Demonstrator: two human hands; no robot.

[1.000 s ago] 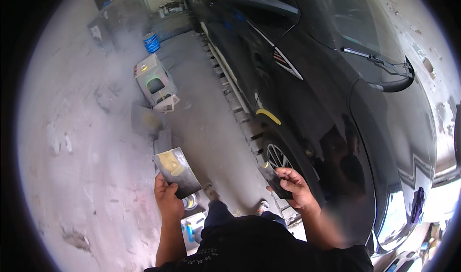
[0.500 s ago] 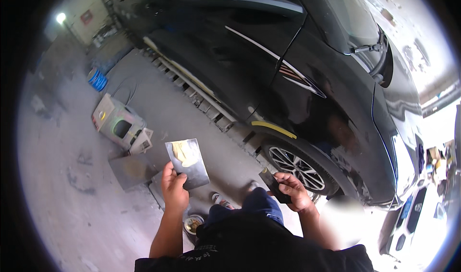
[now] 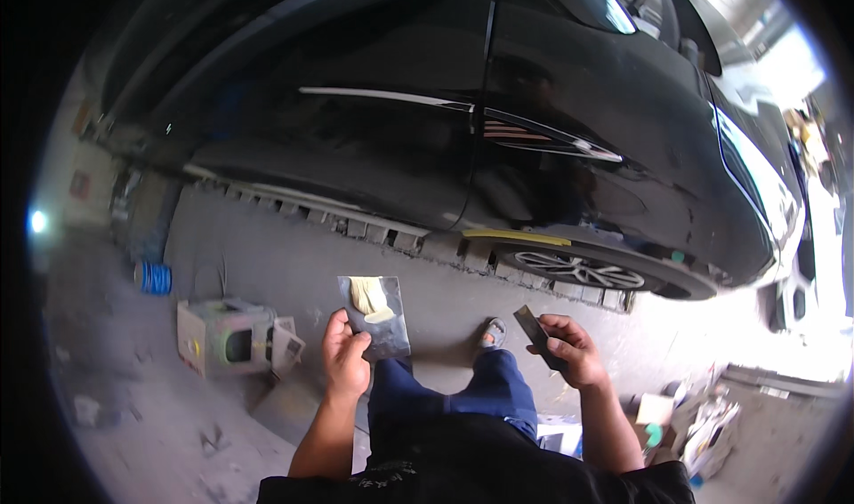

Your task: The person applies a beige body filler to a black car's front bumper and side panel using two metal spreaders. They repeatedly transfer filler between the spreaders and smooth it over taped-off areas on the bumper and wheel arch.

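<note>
At the bottom centre of the frame, the person's dark-blue trouser legs (image 3: 480, 397) run up from the lower edge to a sandalled foot (image 3: 492, 332) on the grey concrete floor (image 3: 267, 264). Left of the knee, the left hand (image 3: 345, 362) is closed on the lower edge of a flat, dark mixing board (image 3: 378, 322), thumb on top, holding it roughly level; a pale yellow dab of body filler (image 3: 369, 298) sits on the board's upper half. Right of the knee, the right hand (image 3: 569, 348) pinches a dark spreader blade (image 3: 536, 330), whose long axis slants up and to the left, its free end pointing toward the board. The two hands are at about the same height, well apart, with the leg between them; the filler lies to the left of the blade, much nearer the left hand. At left centre, a pale boxy machine (image 3: 233, 335) stands on the floor, with a blue coil (image 3: 153, 278) further up beyond it. Across the upper half stretches the black car (image 3: 445, 130), a strip of yellow masking tape (image 3: 516, 236) stuck above its front wheel (image 3: 578, 270).
</note>
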